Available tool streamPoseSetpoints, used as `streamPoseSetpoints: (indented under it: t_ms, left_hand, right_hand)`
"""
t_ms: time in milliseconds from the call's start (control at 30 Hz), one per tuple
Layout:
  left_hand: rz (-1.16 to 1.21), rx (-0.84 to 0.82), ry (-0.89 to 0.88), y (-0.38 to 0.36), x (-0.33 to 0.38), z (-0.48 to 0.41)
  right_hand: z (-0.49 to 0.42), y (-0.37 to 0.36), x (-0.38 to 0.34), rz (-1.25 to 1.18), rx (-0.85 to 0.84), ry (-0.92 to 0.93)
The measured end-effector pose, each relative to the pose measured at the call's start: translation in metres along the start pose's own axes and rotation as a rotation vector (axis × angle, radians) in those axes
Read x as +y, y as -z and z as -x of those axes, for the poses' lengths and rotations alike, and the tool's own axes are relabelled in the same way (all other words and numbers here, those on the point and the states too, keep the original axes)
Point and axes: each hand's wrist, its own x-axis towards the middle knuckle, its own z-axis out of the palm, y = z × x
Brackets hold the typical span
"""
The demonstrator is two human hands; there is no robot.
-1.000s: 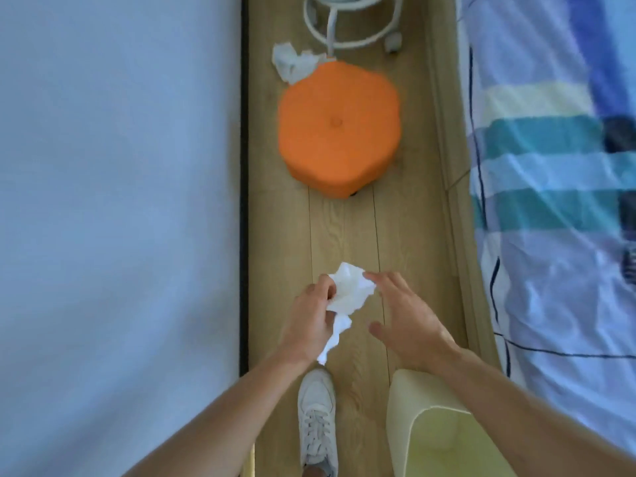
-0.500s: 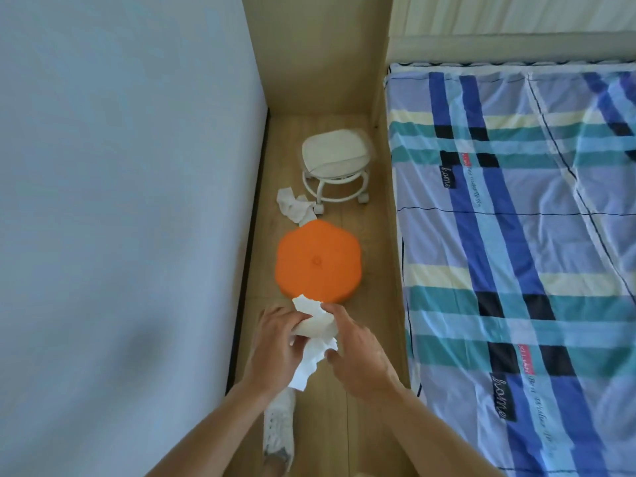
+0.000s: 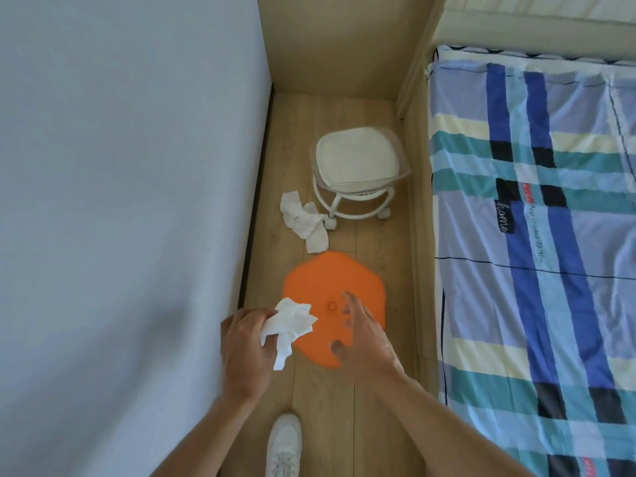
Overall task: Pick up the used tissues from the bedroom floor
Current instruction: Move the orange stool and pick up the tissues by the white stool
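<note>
left hand grips a crumpled tissue, right hand spread empty over the orange stool.

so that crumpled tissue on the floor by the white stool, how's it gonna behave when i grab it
The tissue on the floor looks limp and creased, so it will probably sag and trail, much like the tissue drooping from the left hand. It seems light. It lies against a caster of the white stool, so it may snag slightly.

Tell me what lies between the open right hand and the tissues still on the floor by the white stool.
The head view shows the orange pouf between the right hand and the floor tissues; the hand hovers over its near half, the tissues lie past its far edge.
</note>
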Motion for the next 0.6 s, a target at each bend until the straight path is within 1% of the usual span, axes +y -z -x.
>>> streamPoseSetpoints:
  t_ms: [133,200,300,367,433,500,600]
  left_hand:
    - [-0.005,0.007,0.091,0.000,0.005,-0.030]
    - [-0.002,0.001,0.140,-0.005,0.010,-0.046]
    - [0.010,0.009,0.165,-0.014,0.020,-0.073]
    - [0.003,0.011,0.231,-0.020,0.026,-0.092]
    - [0.026,0.045,0.298,-0.028,0.027,-0.114]
    - [0.030,0.096,0.318,-0.036,0.024,-0.140]
    - [0.046,0.124,0.330,-0.051,0.015,-0.178]
  right_hand:
    - [-0.031,0.026,-0.021,-0.129,0.046,-0.003]
    - [-0.042,0.040,-0.023,-0.231,0.075,-0.017]
    - [-0.063,0.065,-0.020,-0.331,0.086,-0.060]
    - [-0.084,0.078,-0.016,-0.339,0.057,-0.104]
    - [-0.111,0.084,-0.013,-0.306,-0.008,-0.108]
    - [-0.147,0.080,-0.013,-0.229,-0.070,-0.057]
    - [-0.207,0.059,-0.012,-0.219,-0.093,-0.092]
